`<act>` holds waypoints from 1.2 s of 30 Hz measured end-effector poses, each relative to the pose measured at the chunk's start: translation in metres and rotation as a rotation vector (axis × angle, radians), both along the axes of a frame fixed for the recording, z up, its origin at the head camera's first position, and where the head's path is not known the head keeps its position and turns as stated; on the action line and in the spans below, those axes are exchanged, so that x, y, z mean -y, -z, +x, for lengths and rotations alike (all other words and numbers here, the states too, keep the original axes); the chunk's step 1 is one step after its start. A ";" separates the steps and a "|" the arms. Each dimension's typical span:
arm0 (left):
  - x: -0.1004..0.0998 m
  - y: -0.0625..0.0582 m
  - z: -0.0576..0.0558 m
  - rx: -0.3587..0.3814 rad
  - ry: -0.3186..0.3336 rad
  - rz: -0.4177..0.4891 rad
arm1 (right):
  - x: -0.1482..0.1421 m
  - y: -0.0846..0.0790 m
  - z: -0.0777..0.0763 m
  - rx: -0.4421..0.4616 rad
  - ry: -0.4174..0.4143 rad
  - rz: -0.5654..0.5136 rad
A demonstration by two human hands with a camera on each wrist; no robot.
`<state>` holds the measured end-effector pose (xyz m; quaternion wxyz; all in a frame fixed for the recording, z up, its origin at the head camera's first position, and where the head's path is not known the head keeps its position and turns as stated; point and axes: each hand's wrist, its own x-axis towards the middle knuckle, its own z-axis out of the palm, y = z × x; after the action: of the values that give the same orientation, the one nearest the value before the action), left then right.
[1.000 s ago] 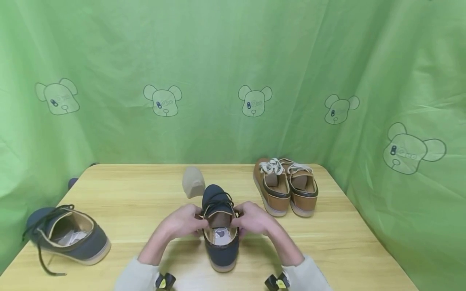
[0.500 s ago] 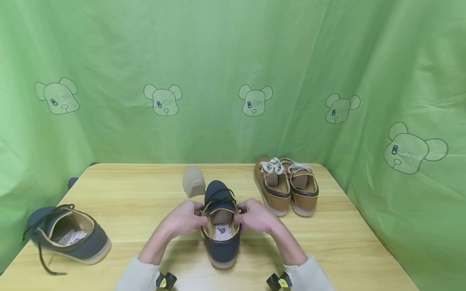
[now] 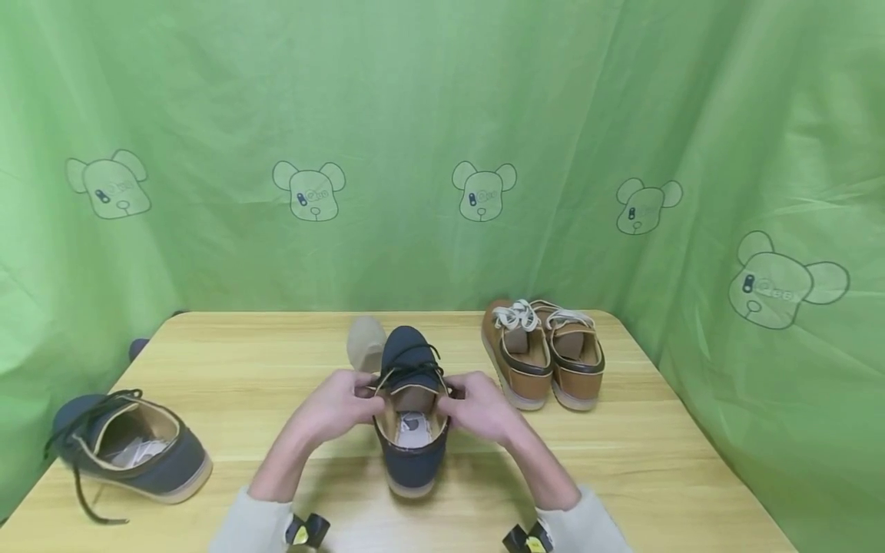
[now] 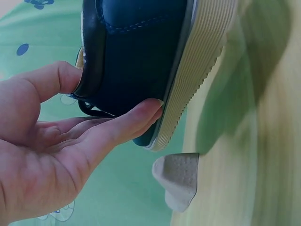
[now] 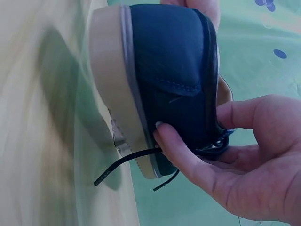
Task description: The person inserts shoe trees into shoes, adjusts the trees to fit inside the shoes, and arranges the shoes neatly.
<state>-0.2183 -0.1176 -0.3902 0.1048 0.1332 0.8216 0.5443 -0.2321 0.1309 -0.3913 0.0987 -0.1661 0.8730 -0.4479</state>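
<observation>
The left hand [image 3: 339,409] and right hand [image 3: 484,409] pinch the shoe [image 4: 141,61] between them above the desk [image 3: 657,461], seemingly a carrying step whose next move calls for even grips.

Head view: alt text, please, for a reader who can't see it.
Left hand and right hand grip a dark blue shoe above a wooden table. Another blue shoe sits left, a beige form behind, two brown shoes right, a green curtain beyond.
</observation>
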 end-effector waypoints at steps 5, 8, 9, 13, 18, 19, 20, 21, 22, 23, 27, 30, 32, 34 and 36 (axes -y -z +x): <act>0.009 -0.004 0.000 -0.012 -0.008 0.004 | 0.009 0.002 0.002 0.001 0.011 -0.083; 0.016 -0.008 0.000 -0.010 -0.028 -0.005 | 0.015 0.002 0.002 0.009 0.011 -0.126; 0.018 -0.009 0.000 -0.009 -0.038 -0.010 | 0.017 0.002 0.002 0.010 0.009 -0.133; 0.029 -0.014 0.000 -0.014 -0.062 -0.006 | 0.027 -0.004 0.001 -0.002 -0.001 -0.143; 0.046 -0.021 0.000 -0.035 -0.090 -0.002 | 0.043 -0.011 -0.003 0.022 -0.020 -0.184; 0.049 -0.022 0.000 -0.040 -0.098 -0.005 | 0.047 -0.012 -0.005 0.028 -0.022 -0.193; 0.053 -0.023 0.001 -0.047 -0.104 -0.004 | 0.051 -0.013 -0.006 0.032 -0.026 -0.198; 0.057 -0.024 0.001 -0.052 -0.113 -0.004 | 0.055 -0.014 -0.007 0.033 -0.028 -0.200; 0.060 -0.026 0.002 -0.057 -0.124 -0.003 | 0.059 -0.015 -0.008 0.033 -0.032 -0.202; 0.064 -0.027 0.002 -0.061 -0.134 -0.001 | 0.063 -0.017 -0.009 0.033 -0.036 -0.203; 0.078 -0.031 0.005 -0.065 -0.180 0.020 | 0.081 -0.022 -0.013 0.032 -0.048 -0.205; 0.087 -0.034 0.006 -0.063 -0.227 0.027 | 0.094 -0.025 -0.016 0.033 -0.044 -0.197; 0.093 -0.035 0.007 -0.066 -0.260 0.030 | 0.102 -0.027 -0.018 0.034 -0.039 -0.186; 0.097 -0.035 0.006 -0.057 -0.299 0.035 | 0.111 -0.028 -0.020 0.034 -0.027 -0.181; 0.102 -0.035 0.006 -0.041 -0.333 0.048 | 0.120 -0.028 -0.022 0.040 -0.016 -0.183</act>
<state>-0.2125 -0.2195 -0.3554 -0.0068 0.0087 0.8212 0.5706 -0.2542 0.0112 -0.3631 0.1040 -0.1722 0.8250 -0.5281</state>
